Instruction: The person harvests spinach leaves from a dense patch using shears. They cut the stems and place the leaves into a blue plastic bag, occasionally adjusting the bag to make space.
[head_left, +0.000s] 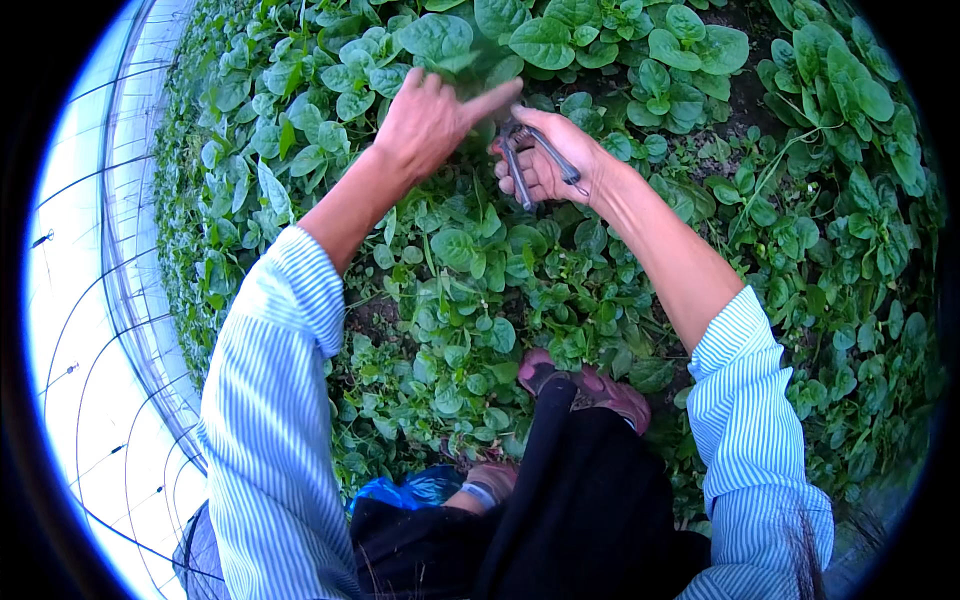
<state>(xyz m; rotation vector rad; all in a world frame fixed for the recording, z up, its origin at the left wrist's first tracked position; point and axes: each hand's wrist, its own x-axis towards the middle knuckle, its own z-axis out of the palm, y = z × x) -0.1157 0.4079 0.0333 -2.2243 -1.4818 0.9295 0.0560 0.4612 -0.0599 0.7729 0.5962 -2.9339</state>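
Note:
In the head view my right hand (551, 161) grips a pair of pruning shears (516, 169) with grey handles. A spring shows near their pivot, and the handles spread apart towards me. Their blades are mostly hidden beyond my hands. My left hand (431, 112) is just to the left, back upwards, with one digit pointing right towards the shears. Its other fingers curl over out of sight, so whether they hold anything is unclear. Broad green leaves (437, 37) lie just beyond it, and some foliage between the hands is blurred. The leafy plants (457, 247) look like Malabar spinach.
Dense low plants (817, 240) spread on both sides, with dark soil (742, 90) showing in gaps. A pinkish shoe (615, 394) stands among leaves. Beside the other foot lies blue plastic (409, 491). At the left rises a translucent greenhouse wall (82, 300) with thin wires.

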